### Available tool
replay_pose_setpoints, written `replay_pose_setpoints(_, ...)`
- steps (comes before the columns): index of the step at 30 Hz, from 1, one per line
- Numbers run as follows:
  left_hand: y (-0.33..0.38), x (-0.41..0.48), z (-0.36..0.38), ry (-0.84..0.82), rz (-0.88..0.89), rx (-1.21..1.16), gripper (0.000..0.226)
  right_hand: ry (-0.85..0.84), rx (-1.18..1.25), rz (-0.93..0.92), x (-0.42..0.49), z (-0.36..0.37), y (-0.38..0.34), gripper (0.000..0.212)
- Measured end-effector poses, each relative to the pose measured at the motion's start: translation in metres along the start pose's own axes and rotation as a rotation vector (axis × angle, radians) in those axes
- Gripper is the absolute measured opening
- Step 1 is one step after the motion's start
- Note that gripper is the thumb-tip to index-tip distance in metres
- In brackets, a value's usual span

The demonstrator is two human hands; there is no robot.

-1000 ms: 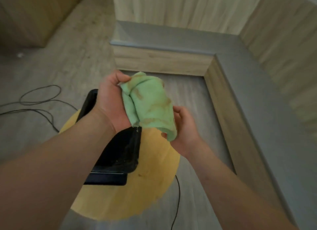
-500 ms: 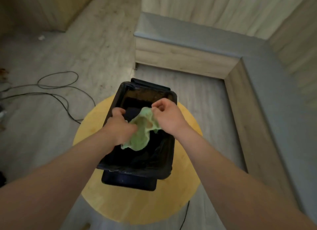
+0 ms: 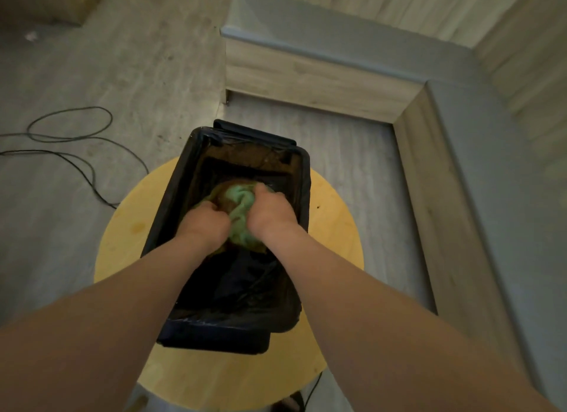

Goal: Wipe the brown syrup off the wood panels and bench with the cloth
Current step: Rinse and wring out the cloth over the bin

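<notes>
A green cloth with brown stains is bunched up inside a black plastic-lined tub. My left hand grips its left side and my right hand grips its right side, both with curled fingers, knuckles up. The tub stands on a round yellow stool. The grey-topped bench with light wood front panels runs along the back and down the right side. No syrup shows clearly on the bench from here.
Black cables loop over the grey floor at the left. A wooden cabinet corner stands at the top left. Another cable hangs below the stool. Light wood wall panels rise behind the bench.
Both hands have lowered the cloth from in front of me down into the black tub and bunched it between them. My view has tilted further down over the stool.
</notes>
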State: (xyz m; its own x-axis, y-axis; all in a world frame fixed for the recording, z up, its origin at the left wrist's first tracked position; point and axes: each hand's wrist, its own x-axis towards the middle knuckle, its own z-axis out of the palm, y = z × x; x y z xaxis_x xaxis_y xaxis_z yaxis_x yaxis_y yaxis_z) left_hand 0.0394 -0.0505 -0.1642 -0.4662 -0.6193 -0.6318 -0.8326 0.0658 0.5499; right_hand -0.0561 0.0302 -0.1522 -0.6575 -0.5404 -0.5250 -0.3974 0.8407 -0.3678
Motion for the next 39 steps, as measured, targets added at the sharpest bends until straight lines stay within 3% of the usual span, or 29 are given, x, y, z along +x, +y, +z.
replay_pose_setpoints(3,-0.002,0.013,0.010,0.021,-0.074,-0.031,0.045,-0.016,-0.019,-0.018,0.005,0.006,0.004,0.059)
replay_pose_setpoints(7,-0.007,0.027,0.022,0.053,-0.189,-0.200,0.051,0.014,0.041,0.036,0.010,0.009,0.007,0.043)
replay_pose_setpoints(12,-0.023,0.025,0.025,-0.002,-0.404,-0.627,0.048,-0.045,0.360,0.166,0.024,0.015,0.004,0.070)
replay_pose_setpoints(15,-0.020,0.021,0.025,-0.080,-0.433,-0.791,0.033,-0.136,0.306,0.218,0.028,0.023,0.004,0.061)
replay_pose_setpoints(18,-0.008,0.013,0.021,-0.176,-0.421,-0.898,0.035,-0.187,0.387,0.064,0.021,0.026,0.001,0.040)
replay_pose_setpoints(20,-0.004,0.007,0.022,-0.207,-0.403,-1.003,0.041,-0.139,0.545,-0.036,0.008,0.025,-0.004,0.040)
replay_pose_setpoints(23,0.004,0.002,0.025,-0.192,-0.292,-1.161,0.052,-0.032,0.617,-0.132,-0.014,0.018,-0.017,0.059)
replay_pose_setpoints(25,0.009,0.002,0.023,-0.236,-0.235,-1.157,0.059,0.050,0.555,-0.209,-0.017,0.016,-0.023,0.062)
replay_pose_setpoints(29,0.004,0.005,0.019,-0.182,-0.206,-1.052,0.038,0.209,0.384,-0.254,-0.004,0.024,-0.023,0.058)
replay_pose_setpoints(32,-0.006,0.005,0.018,-0.257,-0.204,-1.003,0.046,0.219,0.250,-0.188,0.012,0.028,-0.016,0.053)
replay_pose_setpoints(35,-0.016,0.002,0.016,-0.227,-0.233,-0.909,0.047,0.245,0.089,-0.052,0.027,0.030,-0.005,0.043)
replay_pose_setpoints(39,-0.012,-0.006,0.015,-0.190,-0.328,-0.951,0.046,0.350,0.299,0.083,0.021,0.037,-0.010,0.043)
